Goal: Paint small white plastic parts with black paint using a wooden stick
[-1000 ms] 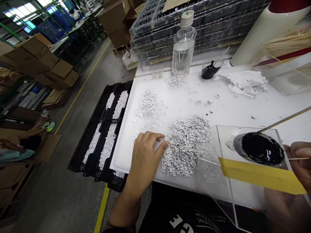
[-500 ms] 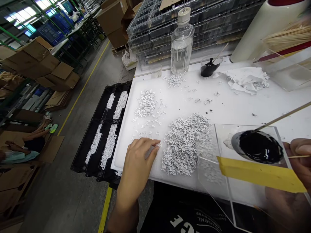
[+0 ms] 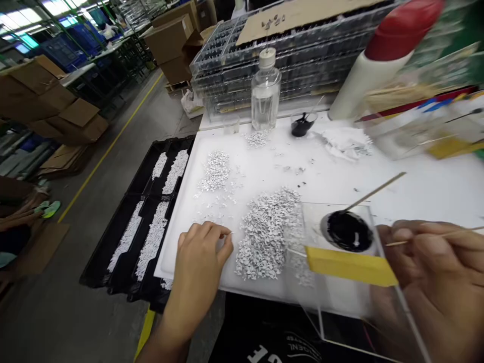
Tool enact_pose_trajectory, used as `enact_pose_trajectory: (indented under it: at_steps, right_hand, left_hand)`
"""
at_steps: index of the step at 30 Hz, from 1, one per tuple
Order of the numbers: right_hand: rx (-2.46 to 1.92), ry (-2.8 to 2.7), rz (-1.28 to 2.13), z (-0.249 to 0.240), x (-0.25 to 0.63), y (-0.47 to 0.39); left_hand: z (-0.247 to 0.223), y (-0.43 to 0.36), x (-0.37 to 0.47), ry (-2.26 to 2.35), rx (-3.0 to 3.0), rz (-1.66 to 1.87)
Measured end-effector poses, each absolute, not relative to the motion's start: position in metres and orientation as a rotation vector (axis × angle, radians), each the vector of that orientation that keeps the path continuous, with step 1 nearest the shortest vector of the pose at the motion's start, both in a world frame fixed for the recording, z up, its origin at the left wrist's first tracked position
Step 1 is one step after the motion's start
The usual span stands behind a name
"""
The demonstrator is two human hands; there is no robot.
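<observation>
My left hand [image 3: 202,252] pinches a tiny white piece [image 3: 232,232] between thumb and forefinger, just above the white board [image 3: 176,242]. To its right lies a large pile of small white and grey pieces [image 3: 264,227]. At the right, my right hand [image 3: 442,272] grips a thin wooden stick [image 3: 397,243], its tip pointing left. Beside that hand, a cup of black paint [image 3: 348,232] sits on a clear acrylic stand [image 3: 321,322] with yellow tape [image 3: 350,266] across it. Another wooden stick [image 3: 374,191] leans in the paint.
Smaller piles of pieces [image 3: 215,171] lie farther back. A clear bottle [image 3: 265,96], a second cup of black paint [image 3: 302,125], crumpled paper [image 3: 346,141] and a red-capped white bottle [image 3: 374,70] stand behind. Left of the board are black trays [image 3: 130,194] of white pieces.
The view has shifted, and the whole bench appears farther left. My right hand has come more fully into sight with its stick. My left hand stays pinched near the pile.
</observation>
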State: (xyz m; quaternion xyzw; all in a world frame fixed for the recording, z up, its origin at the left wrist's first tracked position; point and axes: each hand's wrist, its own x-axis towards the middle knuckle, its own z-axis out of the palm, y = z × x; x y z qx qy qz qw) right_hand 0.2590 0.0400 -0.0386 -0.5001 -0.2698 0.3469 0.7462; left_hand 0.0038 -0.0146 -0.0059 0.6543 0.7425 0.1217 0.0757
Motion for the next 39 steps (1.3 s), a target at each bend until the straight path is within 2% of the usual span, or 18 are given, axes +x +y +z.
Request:
enact_pose_trajectory:
  at_steps: [10,18,22,27,32,39]
  right_hand:
    - [-0.985,-0.722,0.773,-0.043,0.27,0.036]
    - [-0.868,-0.857,0.686,-0.015,0.29,0.044]
    - [-0.837,-1.015,0.68,0.011,0.296,0.047]
    - [-0.74,-1.245,0.66,0.042,0.291,0.05]
    - [-0.702,-1.327,0.636,0.051,0.27,0.049]
    - [-0.783,-1.387,0.516,0.035,0.263,0.042]
  left_hand:
    - [-0.011,-0.015,-0.001,2.138,2.001,0.475]
    - [0.022,-0.004,0.008,1.992,1.96,0.9]
    - [0.047,0.002,0.029,1.556,1.814,1.194]
    - [0.062,0.016,0.055,1.121,1.855,1.208]
    - [0.049,0.023,0.067,1.17,1.987,1.304]
    - [0.044,0.025,0.069,1.216,2.053,1.287]
